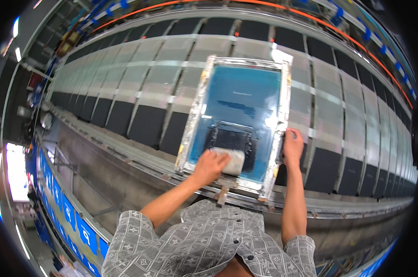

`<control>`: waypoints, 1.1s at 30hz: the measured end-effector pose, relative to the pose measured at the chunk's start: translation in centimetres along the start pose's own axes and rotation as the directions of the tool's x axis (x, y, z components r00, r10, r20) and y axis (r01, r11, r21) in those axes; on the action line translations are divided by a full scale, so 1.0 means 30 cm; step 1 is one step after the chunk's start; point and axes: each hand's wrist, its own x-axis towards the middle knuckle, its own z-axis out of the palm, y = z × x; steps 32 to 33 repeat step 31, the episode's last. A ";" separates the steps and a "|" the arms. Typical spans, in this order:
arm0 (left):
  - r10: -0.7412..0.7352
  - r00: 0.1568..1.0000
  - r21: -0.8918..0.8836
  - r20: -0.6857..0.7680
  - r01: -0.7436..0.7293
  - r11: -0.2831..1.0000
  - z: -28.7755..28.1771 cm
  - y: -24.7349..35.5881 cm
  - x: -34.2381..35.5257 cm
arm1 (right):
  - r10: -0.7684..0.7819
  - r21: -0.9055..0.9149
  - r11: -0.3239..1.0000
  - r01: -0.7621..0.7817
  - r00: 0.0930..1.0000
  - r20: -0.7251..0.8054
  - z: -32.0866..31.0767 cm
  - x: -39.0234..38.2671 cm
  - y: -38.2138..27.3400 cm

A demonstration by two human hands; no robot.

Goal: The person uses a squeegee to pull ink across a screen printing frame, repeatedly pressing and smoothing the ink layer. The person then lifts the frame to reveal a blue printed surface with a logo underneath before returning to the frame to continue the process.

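A screen-printing frame (285, 94) with a whitish, stained rim lies in front of me, slightly tilted across a long table. Its blue mesh (241, 85) has a dark ink patch (232, 140) toward the near end. My left hand (210, 167) is closed on a pale grey squeegee (235, 165) resting over the near edge of that patch. Along the frame's right side, my right hand (293, 147) is closed on the rim; its fingertips are partly hidden. A metal bracket (223, 194) projects from the frame's near edge.
Black fabric pieces (146, 124) and pale strips lie in rows along the table on both sides. A metal rail (126, 159) runs along the near edge. Behind the table stretches an orange line (310, 17). Blue panels (70, 210) stand at lower left.
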 end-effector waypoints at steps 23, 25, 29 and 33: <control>0.009 0.972 -0.198 0.235 0.039 0.979 -0.248 -0.718 -0.007 | -0.038 -0.088 0.995 0.039 0.999 0.013 0.586 -0.270 -0.046; 0.011 0.970 -0.122 0.242 0.019 0.992 -0.226 -0.771 0.066 | -0.019 -0.107 0.994 0.020 1.000 0.008 0.593 -0.301 -0.088; 0.040 0.964 -0.059 0.261 -0.026 0.998 -0.204 -0.796 0.114 | -0.083 -0.074 0.994 0.083 0.997 -0.001 0.606 -0.305 -0.062; 0.005 0.950 -0.057 0.312 0.014 0.998 -0.190 -0.779 0.092 | -0.095 -0.054 0.994 0.094 0.995 -0.014 0.614 -0.297 -0.016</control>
